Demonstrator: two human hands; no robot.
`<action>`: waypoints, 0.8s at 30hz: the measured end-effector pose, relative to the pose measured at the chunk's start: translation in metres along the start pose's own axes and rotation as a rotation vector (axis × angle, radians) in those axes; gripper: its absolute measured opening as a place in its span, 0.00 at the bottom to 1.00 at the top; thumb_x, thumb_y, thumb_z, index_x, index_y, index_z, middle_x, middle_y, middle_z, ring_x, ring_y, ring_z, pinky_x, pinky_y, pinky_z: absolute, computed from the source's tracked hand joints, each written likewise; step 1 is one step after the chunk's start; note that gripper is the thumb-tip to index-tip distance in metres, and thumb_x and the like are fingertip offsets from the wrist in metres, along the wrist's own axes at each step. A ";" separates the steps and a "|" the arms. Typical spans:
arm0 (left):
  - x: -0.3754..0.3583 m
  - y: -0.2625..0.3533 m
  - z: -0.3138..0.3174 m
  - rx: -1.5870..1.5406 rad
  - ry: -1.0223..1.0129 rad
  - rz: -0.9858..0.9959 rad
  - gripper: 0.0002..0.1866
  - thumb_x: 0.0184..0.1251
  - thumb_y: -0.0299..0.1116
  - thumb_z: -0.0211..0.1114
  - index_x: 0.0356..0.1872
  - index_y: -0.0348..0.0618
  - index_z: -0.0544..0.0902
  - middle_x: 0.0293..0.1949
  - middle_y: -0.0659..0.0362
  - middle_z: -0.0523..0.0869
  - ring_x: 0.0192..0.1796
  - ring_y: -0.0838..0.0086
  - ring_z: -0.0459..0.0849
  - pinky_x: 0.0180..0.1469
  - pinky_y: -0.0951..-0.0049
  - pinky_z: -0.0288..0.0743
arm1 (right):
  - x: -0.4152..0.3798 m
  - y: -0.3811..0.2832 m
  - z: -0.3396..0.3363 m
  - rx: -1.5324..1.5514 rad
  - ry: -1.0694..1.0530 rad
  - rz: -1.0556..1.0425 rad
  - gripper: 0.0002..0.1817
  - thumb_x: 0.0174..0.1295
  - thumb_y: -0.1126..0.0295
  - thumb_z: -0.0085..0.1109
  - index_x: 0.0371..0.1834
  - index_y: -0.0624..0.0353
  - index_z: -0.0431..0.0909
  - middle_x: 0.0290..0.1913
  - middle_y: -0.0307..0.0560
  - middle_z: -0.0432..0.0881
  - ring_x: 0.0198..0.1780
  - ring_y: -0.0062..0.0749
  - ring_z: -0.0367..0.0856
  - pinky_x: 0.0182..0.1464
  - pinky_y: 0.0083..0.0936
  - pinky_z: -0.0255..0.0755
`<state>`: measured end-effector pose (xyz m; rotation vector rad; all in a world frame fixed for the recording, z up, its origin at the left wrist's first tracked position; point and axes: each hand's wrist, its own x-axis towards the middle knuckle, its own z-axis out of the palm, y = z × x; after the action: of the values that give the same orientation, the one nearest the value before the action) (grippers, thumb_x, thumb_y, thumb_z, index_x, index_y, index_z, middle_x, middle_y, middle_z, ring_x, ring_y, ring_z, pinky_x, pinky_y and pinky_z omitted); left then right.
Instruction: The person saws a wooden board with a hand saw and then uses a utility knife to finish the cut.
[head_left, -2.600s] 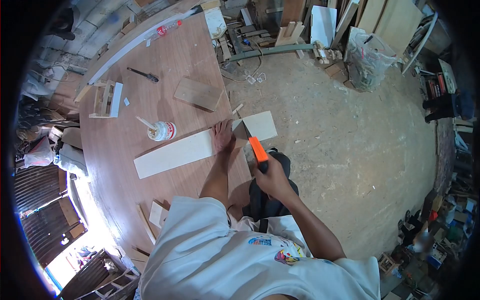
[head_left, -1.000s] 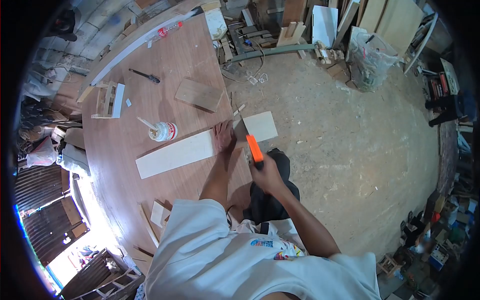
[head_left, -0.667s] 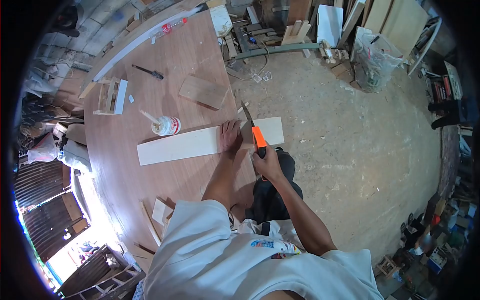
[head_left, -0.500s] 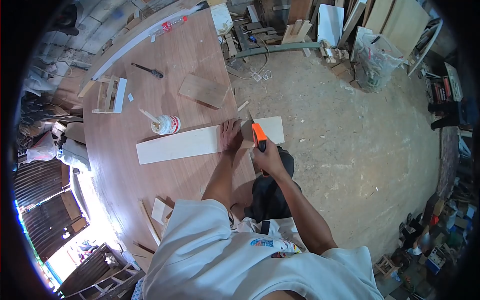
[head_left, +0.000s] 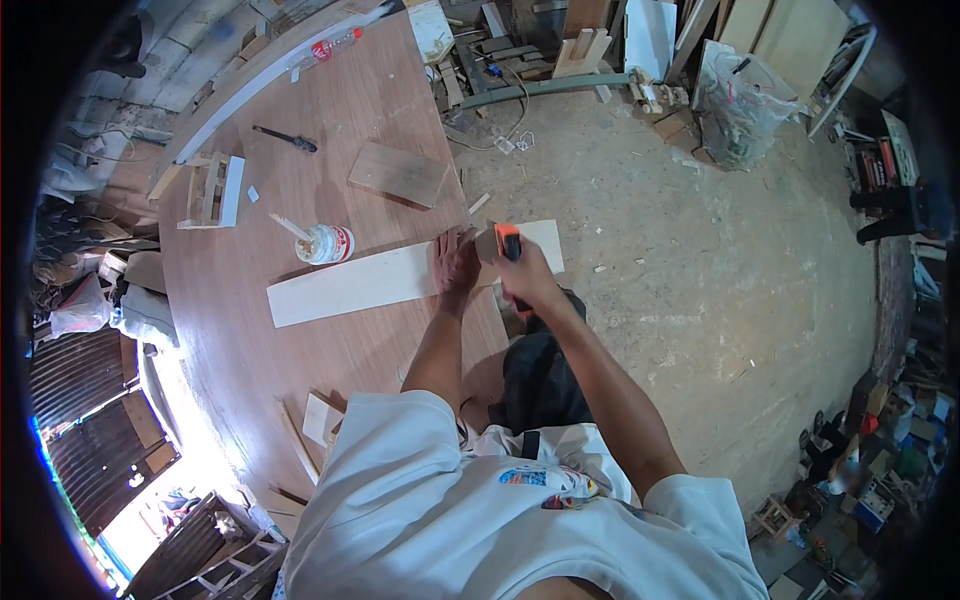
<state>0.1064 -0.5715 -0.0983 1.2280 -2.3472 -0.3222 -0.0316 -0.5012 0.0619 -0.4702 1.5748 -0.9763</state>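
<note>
A long pale board (head_left: 350, 284) lies across the wooden table (head_left: 400, 345), its right end jutting past the table edge. My left hand (head_left: 457, 264) presses flat on the board near that edge, fingers spread. Just to its right, my right hand (head_left: 528, 275) is closed around the orange and black handle of a handsaw (head_left: 508, 240). The saw stands over the overhanging part of the board; its blade is mostly hidden from above. A smaller wood block (head_left: 398, 174) rests on the table beyond my left hand.
On the table are an open jar (head_left: 325, 244) with a stick in it, a dark tool (head_left: 285, 138), a small wooden frame (head_left: 212, 190) and a plastic bottle (head_left: 336, 43). A filled plastic bag (head_left: 745, 120) and scrap wood stand at the back of the floor.
My right hand and the saw have moved forward, away from my body, and the handle looks more upright. My left hand keeps its place on the board. The whole view has shifted slightly.
</note>
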 end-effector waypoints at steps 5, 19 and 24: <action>-0.005 -0.024 0.025 0.039 0.011 0.021 0.16 0.57 0.29 0.63 0.48 0.49 0.84 0.50 0.55 0.79 0.55 0.58 0.78 0.61 0.58 0.72 | -0.050 0.094 0.012 -0.164 0.245 -0.503 0.05 0.61 0.77 0.59 0.35 0.63 0.71 0.24 0.38 0.73 0.25 0.18 0.72 0.29 0.23 0.69; 0.000 -0.003 0.004 -0.006 -0.002 -0.085 0.13 0.63 0.29 0.58 0.48 0.43 0.83 0.50 0.53 0.79 0.56 0.57 0.77 0.62 0.58 0.71 | -0.082 0.082 0.015 -0.072 0.254 -0.433 0.04 0.59 0.81 0.56 0.34 0.62 0.71 0.25 0.37 0.73 0.22 0.17 0.71 0.23 0.20 0.66; 0.000 -0.004 0.009 -0.045 0.007 -0.101 0.14 0.63 0.29 0.58 0.48 0.41 0.83 0.50 0.51 0.79 0.56 0.55 0.76 0.63 0.56 0.69 | -0.128 -0.033 -0.013 -0.036 0.059 -0.145 0.09 0.60 0.76 0.56 0.42 0.66 0.71 0.23 0.49 0.76 0.25 0.29 0.79 0.32 0.29 0.73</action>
<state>0.1047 -0.5743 -0.1075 1.3259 -2.2642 -0.4013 -0.0180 -0.4195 0.1653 -0.5917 1.6314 -1.0817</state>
